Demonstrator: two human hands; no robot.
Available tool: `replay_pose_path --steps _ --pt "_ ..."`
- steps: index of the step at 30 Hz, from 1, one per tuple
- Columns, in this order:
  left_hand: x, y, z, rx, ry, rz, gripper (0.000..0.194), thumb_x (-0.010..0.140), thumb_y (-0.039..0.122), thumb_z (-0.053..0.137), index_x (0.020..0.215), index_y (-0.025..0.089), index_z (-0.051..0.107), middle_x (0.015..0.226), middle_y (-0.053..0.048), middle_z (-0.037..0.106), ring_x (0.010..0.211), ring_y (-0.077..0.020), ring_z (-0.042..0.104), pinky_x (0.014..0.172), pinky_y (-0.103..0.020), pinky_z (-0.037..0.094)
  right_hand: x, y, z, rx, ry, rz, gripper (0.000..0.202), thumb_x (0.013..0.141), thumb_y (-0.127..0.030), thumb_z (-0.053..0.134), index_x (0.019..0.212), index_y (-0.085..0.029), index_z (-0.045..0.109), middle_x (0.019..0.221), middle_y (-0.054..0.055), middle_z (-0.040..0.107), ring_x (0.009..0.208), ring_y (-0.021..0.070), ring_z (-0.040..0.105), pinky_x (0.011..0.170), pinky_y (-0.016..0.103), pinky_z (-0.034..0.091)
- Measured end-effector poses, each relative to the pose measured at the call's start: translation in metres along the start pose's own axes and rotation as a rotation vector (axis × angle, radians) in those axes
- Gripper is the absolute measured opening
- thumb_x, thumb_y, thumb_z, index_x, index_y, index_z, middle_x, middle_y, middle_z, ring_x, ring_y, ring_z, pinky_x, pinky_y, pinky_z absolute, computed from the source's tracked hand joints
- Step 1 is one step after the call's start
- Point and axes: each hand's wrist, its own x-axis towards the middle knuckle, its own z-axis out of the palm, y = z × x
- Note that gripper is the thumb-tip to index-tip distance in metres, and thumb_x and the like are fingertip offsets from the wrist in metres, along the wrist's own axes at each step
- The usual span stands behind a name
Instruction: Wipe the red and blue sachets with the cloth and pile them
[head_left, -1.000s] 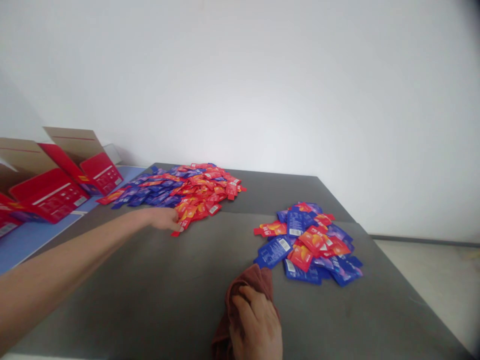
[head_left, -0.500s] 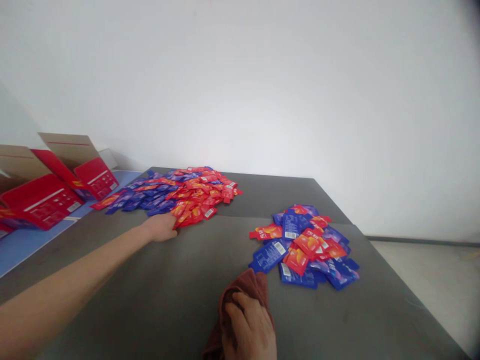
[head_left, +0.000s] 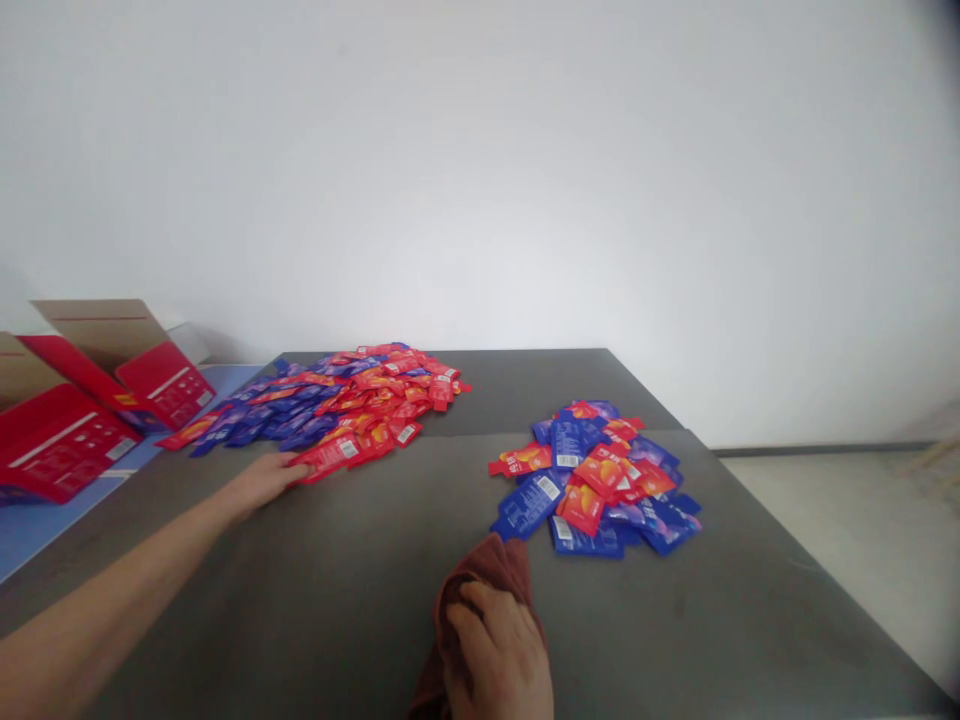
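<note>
My left hand (head_left: 264,482) is closed on the end of a red pouch (head_left: 330,456) at the near edge of the large pile (head_left: 375,395) of red and blue pouches. The pouch lies low over the table, its barcode label facing up. With curled fingers my right hand (head_left: 501,645) grips a brown cloth (head_left: 491,570) that rests bunched on the table. The tip of the cloth touches or nearly touches a blue pouch (head_left: 529,505) at the left edge of the smaller pile (head_left: 607,475) of red and blue pouches.
Open red cartons (head_left: 169,385) with raised brown flaps stand on a blue surface (head_left: 52,530) at the left. The dark grey table (head_left: 337,620) has a seam across it. Behind rises a white wall (head_left: 480,180); pale floor (head_left: 817,500) shows to the right.
My left hand has moved left and slightly nearer, and now a red pouch is held in it, drawn toward the pile's near left side. The right hand stays on the cloth. The view has shifted slightly.
</note>
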Motion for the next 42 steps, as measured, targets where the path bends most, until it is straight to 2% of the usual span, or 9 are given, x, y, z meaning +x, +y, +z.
replay_pose_path --steps 6,11,16,21,25,31,34,39,42 --pt "-0.013 0.009 0.009 -0.056 -0.091 0.060 0.051 0.069 0.068 0.065 0.084 0.019 0.070 0.079 -0.005 0.076 0.079 -0.0276 0.070 0.066 -0.030 0.053 0.004 -0.008 -0.006 0.027 0.055 0.038 0.027 0.083 -0.015 0.056 0.105 -0.028 0.066 0.112 0.002 0.069 0.095 0.0220 0.062 0.080 0.035 0.048" --pt "-0.059 0.043 0.030 -0.024 -0.443 0.247 0.043 0.079 0.060 0.063 0.072 0.017 0.067 0.068 0.000 0.066 0.064 -0.0175 0.057 0.059 -0.024 0.042 0.002 -0.007 -0.014 0.048 -0.014 0.072 0.035 0.079 -0.010 0.056 0.108 -0.028 0.067 0.116 0.004 0.068 0.102 0.0225 0.061 0.086 0.037 0.049" --pt "-0.094 0.069 0.078 -0.103 -0.705 0.377 0.033 0.082 0.047 0.063 0.072 0.016 0.068 0.066 0.001 0.060 0.062 -0.0152 0.052 0.060 -0.023 0.039 0.014 -0.013 -0.027 0.105 -0.089 0.080 0.039 0.083 -0.010 0.056 0.117 -0.026 0.064 0.121 0.006 0.064 0.109 0.0214 0.059 0.094 0.036 0.049" --pt "-0.097 0.073 0.123 -0.175 -0.527 0.375 0.029 0.083 0.042 0.059 0.075 0.016 0.068 0.067 0.001 0.063 0.066 -0.0170 0.055 0.059 -0.024 0.039 0.044 -0.047 0.004 0.041 -0.170 0.017 0.030 0.085 -0.018 0.065 0.114 -0.023 0.061 0.119 0.005 0.064 0.104 0.0245 0.057 0.091 0.041 0.048" --pt "-0.103 0.066 0.136 -0.057 -0.300 0.444 0.023 0.085 0.035 0.056 0.077 0.017 0.067 0.072 0.000 0.065 0.071 -0.0183 0.059 0.063 -0.024 0.040 0.060 -0.054 0.032 -0.191 -0.303 0.011 0.006 0.093 -0.026 0.062 0.098 -0.023 0.062 0.107 0.005 0.065 0.094 0.0251 0.056 0.080 0.040 0.045" --pt "-0.119 0.054 0.138 -0.059 -0.172 0.638 0.027 0.095 0.032 0.050 0.077 0.018 0.064 0.084 -0.001 0.065 0.080 -0.0174 0.061 0.078 -0.027 0.043 0.080 0.004 -0.016 -0.458 -0.446 0.146 0.013 0.094 -0.014 0.057 0.092 -0.022 0.066 0.098 0.007 0.064 0.095 0.0239 0.054 0.083 0.037 0.042" --pt "-0.119 0.049 0.138 -0.108 -0.190 0.654 0.026 0.096 0.033 0.050 0.079 0.019 0.064 0.087 -0.001 0.066 0.082 -0.0174 0.062 0.079 -0.026 0.044 0.083 -0.005 -0.034 -0.455 -0.368 0.209 0.009 0.093 -0.018 0.060 0.097 -0.023 0.066 0.107 0.007 0.063 0.099 0.0231 0.054 0.087 0.036 0.041" --pt "-0.117 0.048 0.140 -0.135 -0.207 0.633 0.027 0.097 0.037 0.051 0.085 0.020 0.066 0.086 -0.001 0.067 0.085 -0.0185 0.063 0.080 -0.027 0.045 0.069 -0.054 0.001 -0.304 -0.398 0.063 0.006 0.095 -0.030 0.062 0.097 -0.026 0.065 0.106 0.004 0.063 0.095 0.0233 0.054 0.079 0.036 0.043" --pt "-0.118 0.049 0.141 -0.095 -0.173 0.644 0.023 0.095 0.035 0.053 0.083 0.020 0.065 0.087 -0.001 0.067 0.085 -0.0184 0.062 0.081 -0.028 0.045 0.067 -0.038 0.002 -0.404 -0.457 0.158 0.008 0.095 -0.022 0.058 0.092 -0.024 0.066 0.100 0.006 0.064 0.095 0.0241 0.055 0.076 0.035 0.042"
